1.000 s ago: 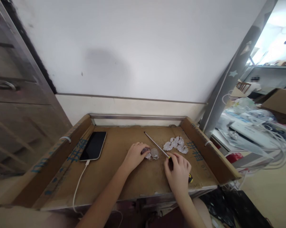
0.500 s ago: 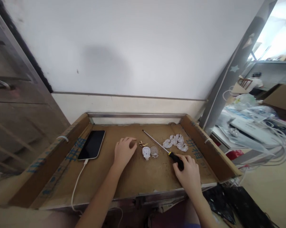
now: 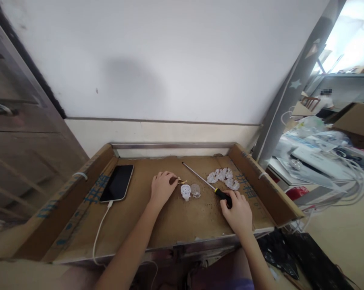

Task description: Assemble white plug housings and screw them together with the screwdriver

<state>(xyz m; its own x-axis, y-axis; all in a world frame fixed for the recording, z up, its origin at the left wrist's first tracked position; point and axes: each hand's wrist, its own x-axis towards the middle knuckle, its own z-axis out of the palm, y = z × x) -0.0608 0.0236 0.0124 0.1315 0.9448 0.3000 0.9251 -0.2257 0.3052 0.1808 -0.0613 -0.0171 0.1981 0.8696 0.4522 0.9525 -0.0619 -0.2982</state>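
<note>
My left hand (image 3: 163, 188) is over the cardboard left of centre. Its thumb and forefinger close at the edge of some small brass-coloured metal pieces (image 3: 182, 182), partly hidden by the fingertips. Just below these lie a white plastic plug part (image 3: 186, 192) and, beside it, a clear round plastic part (image 3: 195, 190). My right hand (image 3: 238, 211) has its fingers round the black and yellow handle of a screwdriver (image 3: 201, 178), whose shaft points away to the upper left and rests low over the cardboard. Several clear plastic parts with metal pins (image 3: 220, 175) sit beyond the right hand.
A phone (image 3: 117, 183) on a white cable (image 3: 99, 229) lies at the left. Raised cardboard sides (image 3: 265, 187) border the cardboard-lined work surface (image 3: 200, 225), with a white wall behind. Cluttered shelving (image 3: 317, 149) and a distant person are at the right.
My left hand has moved right and slightly away from me, and its fingertips have closed at the brass pieces. The right hand stays on the screwdriver handle. The view has shifted slightly.
</note>
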